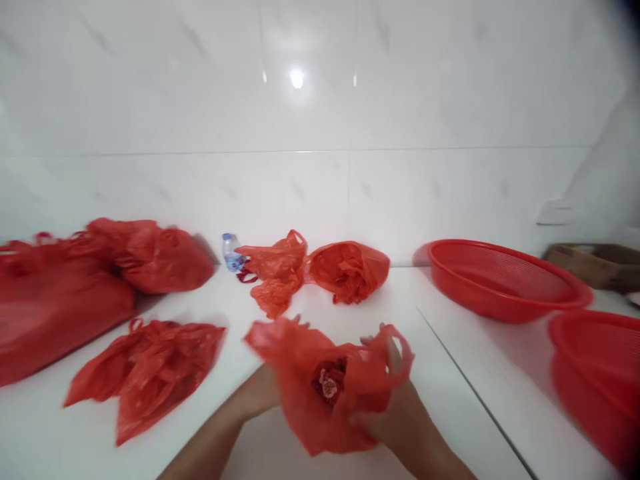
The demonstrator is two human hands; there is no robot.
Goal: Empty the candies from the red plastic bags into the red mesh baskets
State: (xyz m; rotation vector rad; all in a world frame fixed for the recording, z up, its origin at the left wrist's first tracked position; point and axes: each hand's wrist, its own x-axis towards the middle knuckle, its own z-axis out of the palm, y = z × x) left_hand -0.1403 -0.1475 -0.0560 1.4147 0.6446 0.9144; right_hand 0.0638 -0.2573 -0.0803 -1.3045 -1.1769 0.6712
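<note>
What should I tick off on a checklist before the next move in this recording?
1. Right hand secure on the held red bag: ok, thumb on the near side.
2. Left hand grip secure: cannot tell, the bag hides most of it.
3. Bag's contents identifiable: not ok, only part of a dark red patterned item shows in the opening.
4. Handle loop clear of the right fingers: cannot tell, they overlap in this blurred view.
5. Bottle upright and capped: ok, by the wall.
6. Held bag apart from the far red basket and near red basket: ok, both stand off to the right.
</note>
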